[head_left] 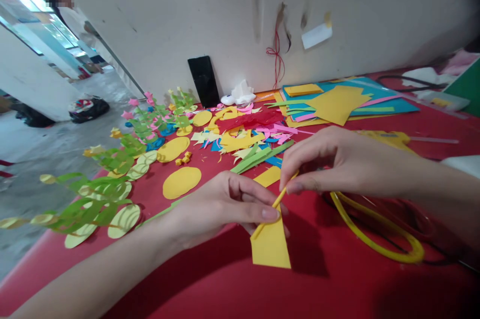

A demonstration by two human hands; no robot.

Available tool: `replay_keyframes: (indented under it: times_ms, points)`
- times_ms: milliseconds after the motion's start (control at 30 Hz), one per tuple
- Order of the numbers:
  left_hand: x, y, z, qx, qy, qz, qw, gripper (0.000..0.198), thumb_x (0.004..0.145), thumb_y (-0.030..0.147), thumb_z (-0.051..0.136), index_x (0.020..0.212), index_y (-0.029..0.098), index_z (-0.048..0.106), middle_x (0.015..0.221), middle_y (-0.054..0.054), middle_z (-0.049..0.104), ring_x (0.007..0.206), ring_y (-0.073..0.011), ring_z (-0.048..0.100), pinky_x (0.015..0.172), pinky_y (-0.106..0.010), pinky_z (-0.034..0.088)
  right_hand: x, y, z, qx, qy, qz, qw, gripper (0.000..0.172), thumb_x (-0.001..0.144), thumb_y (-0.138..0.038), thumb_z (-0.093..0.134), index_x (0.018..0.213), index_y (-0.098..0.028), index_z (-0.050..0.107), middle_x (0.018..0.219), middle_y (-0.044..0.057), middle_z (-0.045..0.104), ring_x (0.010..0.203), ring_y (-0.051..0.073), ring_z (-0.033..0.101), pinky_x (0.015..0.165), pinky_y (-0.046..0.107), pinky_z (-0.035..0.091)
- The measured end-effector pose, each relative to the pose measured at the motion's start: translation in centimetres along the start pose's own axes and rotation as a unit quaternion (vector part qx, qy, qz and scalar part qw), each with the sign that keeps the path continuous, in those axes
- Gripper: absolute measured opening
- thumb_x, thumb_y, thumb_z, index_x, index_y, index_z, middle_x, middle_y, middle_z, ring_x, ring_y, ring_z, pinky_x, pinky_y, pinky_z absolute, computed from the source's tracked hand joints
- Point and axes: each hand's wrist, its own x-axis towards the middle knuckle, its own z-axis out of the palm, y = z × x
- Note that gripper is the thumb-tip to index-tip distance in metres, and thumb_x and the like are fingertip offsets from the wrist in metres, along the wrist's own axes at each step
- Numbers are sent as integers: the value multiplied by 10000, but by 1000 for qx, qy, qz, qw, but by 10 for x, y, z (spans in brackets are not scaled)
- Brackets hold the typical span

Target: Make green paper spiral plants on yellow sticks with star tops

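Note:
Both my hands hold one piece of yellow paper (270, 246) above the red table (210, 289). My left hand (225, 205) pinches it near its top, thumb on the front. My right hand (330, 161) pinches the narrow rolled upper end of the same piece between thumb and forefinger. The wide lower part of the paper hangs free below my left fingers.
Yellow-handled scissors (375, 236) lie just right of my hands. Yellow paper ovals (181, 182), coloured scraps (247, 131) and green paper stems with flowers (112, 179) cover the table's left and middle. Stacked coloured sheets (339, 103) lie at the back right, near a black phone (204, 81) against the wall.

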Motion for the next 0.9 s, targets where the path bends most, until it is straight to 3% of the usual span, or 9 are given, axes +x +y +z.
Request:
replay_keyframes:
  times_ms: [233,467,667,900]
  points:
    - [-3,2,-1,18,-60,-24,998,88,723,157,663,795,162,714,723,-32,719,680,-138,664,614,-204,484,1,2,-1,6,-3,-31,1000,111,776,-270,595,791,-191,671,717,-59,641,636,37,540,562,129,400]
    - [-1,1,1,20,-11,-19,1000,110,643,134,719,739,185,709,643,-2,718,611,-152,680,562,-209,494,-1,6,-1,-40,-3,-34,999,155,785,-351,573,846,-246,669,807,-58,659,687,64,551,547,162,387]
    - [0,-2,2,32,-2,-22,999,125,592,91,754,675,167,698,615,29,717,561,-72,659,526,-113,470,-2,9,3,-54,-64,1,996,217,819,-360,516,715,-205,625,592,-60,555,526,52,437,463,195,307]
    - [-1,-2,1,54,-3,-10,998,140,588,103,765,683,169,685,607,52,717,548,-42,649,509,-79,466,-2,1,2,-50,-63,-13,997,169,811,-305,534,724,-205,638,633,-56,576,557,52,468,486,185,331]
